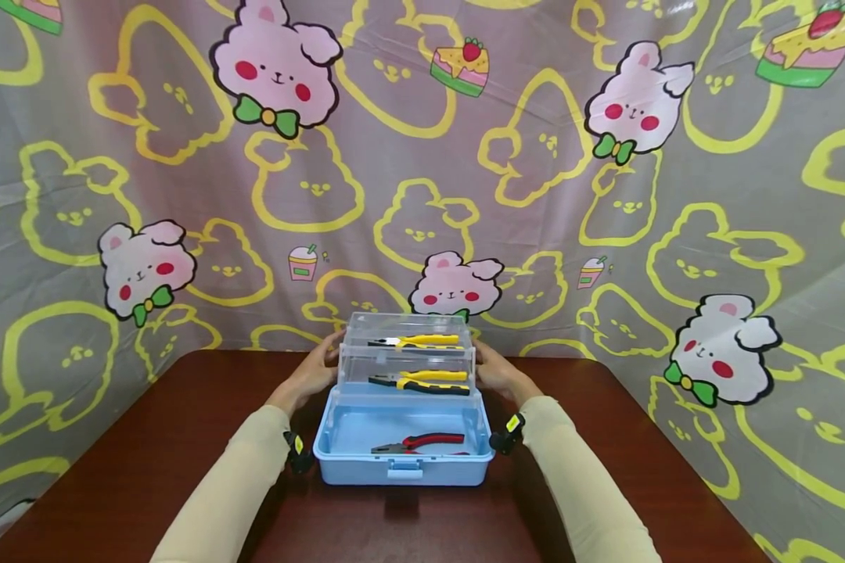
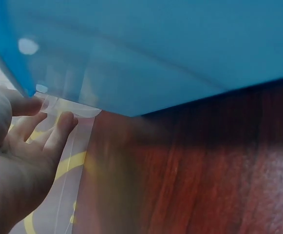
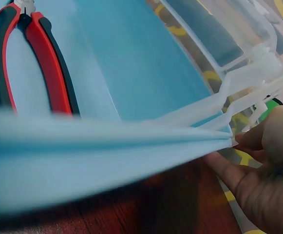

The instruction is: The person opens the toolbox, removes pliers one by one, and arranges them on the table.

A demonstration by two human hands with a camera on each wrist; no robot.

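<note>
A light blue toolbox stands unfolded on the table, its clear trays raised in tiers. Yellow-and-black pliers lie in the lower tray, and another yellow-handled pair in the upper one. Red-and-black pliers rest in the blue base. My left hand reaches to the box's rear left corner, fingers loosely bent and partly hidden behind its edge. At the rear right corner, my right hand pinches the blue rim between thumb and fingers, beside the tray's clear hinge arms.
The dark red-brown table extends to both sides of the toolbox. Behind it hangs a grey curtain with yellow outlines and bunny prints. A black wrist device sits close to the box's left side, and another near its right.
</note>
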